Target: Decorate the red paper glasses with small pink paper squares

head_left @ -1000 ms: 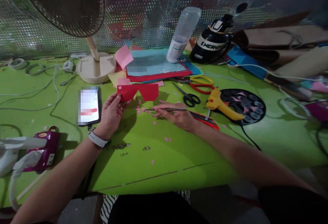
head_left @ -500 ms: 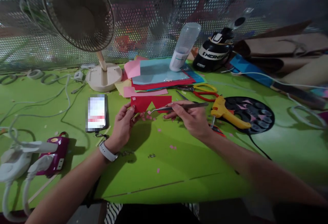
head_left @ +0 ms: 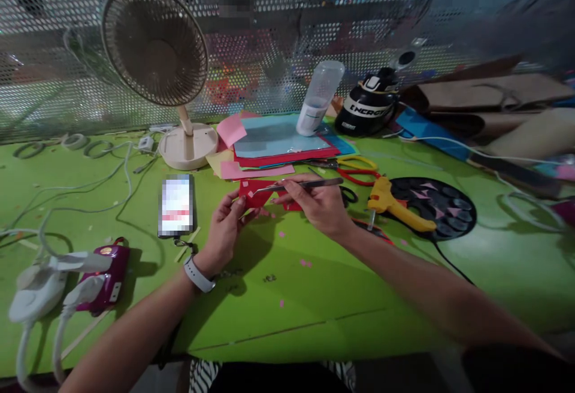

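My left hand [head_left: 227, 219] pinches the left end of a red paper piece [head_left: 256, 196] that has a notch cut in its lower edge. A small pink square [head_left: 245, 184] sits at its upper left corner. In my right hand [head_left: 321, 204] is a pair of metal tweezers [head_left: 309, 184], held like a pen. The tips lie over the red paper, with a second small pink piece [head_left: 250, 194] at them. Whether that piece is gripped or touching the paper I cannot tell. Tiny pink scraps [head_left: 305, 263] are scattered on the green table below my hands.
Beyond my hands lie stacked coloured sheets [head_left: 269, 132] with a clear bottle [head_left: 320, 96] on top. Scissors [head_left: 359, 171], a yellow glue gun [head_left: 390, 204] and a black round tray [head_left: 442, 204] are to the right. A phone [head_left: 176, 204], fan [head_left: 188, 144] and power strip [head_left: 108, 273] stand left.
The tweezers have moved left and up with a pink piece, from below the notch to over the red paper's left part. My left hand still holds the paper; the camera view has shifted.
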A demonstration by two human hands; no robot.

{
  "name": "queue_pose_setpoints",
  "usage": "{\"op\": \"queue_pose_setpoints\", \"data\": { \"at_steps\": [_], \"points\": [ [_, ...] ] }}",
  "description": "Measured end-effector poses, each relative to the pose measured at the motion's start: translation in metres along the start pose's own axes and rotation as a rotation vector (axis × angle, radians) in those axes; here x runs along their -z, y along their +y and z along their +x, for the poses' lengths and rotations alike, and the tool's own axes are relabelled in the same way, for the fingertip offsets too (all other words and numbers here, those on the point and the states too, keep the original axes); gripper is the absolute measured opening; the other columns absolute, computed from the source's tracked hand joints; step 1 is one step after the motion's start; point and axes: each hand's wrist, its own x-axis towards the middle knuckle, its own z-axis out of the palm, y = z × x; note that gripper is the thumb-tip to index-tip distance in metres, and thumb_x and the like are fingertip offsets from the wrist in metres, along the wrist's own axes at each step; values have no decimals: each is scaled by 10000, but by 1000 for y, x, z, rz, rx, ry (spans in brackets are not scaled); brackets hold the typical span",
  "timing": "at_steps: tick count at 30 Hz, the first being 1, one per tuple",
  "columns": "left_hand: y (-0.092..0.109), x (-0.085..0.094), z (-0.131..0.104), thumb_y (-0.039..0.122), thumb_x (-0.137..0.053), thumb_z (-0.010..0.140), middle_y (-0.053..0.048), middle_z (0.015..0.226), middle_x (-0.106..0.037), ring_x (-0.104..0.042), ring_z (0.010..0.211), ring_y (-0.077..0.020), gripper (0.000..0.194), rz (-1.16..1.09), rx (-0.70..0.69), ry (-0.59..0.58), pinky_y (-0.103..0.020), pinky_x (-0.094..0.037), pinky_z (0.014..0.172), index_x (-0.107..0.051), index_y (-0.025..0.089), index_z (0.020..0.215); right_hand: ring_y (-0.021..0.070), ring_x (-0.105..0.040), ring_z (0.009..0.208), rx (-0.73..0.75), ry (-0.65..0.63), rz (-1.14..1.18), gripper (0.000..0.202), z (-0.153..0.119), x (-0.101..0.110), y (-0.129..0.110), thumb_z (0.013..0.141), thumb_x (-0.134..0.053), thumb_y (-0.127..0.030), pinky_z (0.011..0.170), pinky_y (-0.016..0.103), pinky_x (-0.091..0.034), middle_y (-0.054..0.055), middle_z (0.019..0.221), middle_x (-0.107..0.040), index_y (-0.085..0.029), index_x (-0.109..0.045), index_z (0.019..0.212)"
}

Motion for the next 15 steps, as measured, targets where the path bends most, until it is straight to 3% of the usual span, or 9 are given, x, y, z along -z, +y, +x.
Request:
{"op": "queue_pose_setpoints", "data": {
  "at_steps": [15],
  "points": [
    [0,-2,-1,323,-769,793,-15,963,-739,-711,785,-143,259,8,14,-6,-320,-570,815,-664,220,1006,177,-730,585,-3,33,21,359,1,0,1,809,-691,-533,459,228,-563,60,794,-756,-175,-685,841]
  ]
}}
